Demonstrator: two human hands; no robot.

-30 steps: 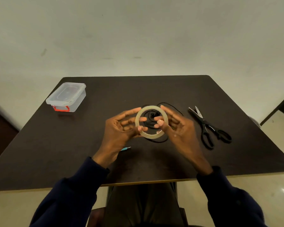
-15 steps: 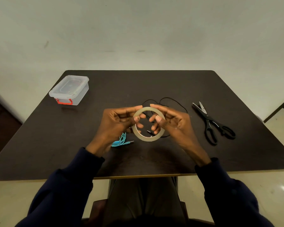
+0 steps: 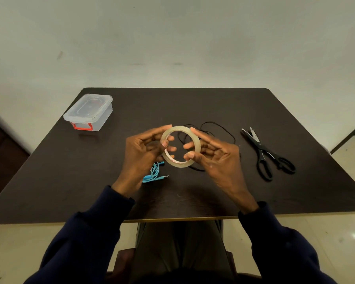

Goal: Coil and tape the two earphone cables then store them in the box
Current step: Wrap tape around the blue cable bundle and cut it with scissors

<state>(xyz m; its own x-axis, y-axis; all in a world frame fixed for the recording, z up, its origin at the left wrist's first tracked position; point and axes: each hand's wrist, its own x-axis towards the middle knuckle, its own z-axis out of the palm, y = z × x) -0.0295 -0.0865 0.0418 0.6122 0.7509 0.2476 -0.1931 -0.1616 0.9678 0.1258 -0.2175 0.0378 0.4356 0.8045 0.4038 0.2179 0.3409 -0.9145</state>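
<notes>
A roll of clear tape (image 3: 173,160) is held upright above the middle of the table. My left hand (image 3: 139,154) pinches its left rim between thumb and fingers. My right hand (image 3: 213,158) pinches the right rim, thumb on the near side. A black earphone cable (image 3: 219,128) lies loose on the table behind the roll, partly hidden by my right hand. A light blue earphone cable (image 3: 154,174) lies bunched under my left hand, its plug pointing right. The clear plastic box (image 3: 88,111) with a red latch stands shut at the far left.
Black scissors (image 3: 264,154) lie on the dark table (image 3: 70,181) to the right, blades pointing away. A pale wall stands behind the table. The near table edge runs just above my lap.
Both hands have kept turning the tape roll between their fingers, shifting their grip on the rim. More of the blue cable shows under my left hand than a second ago.
</notes>
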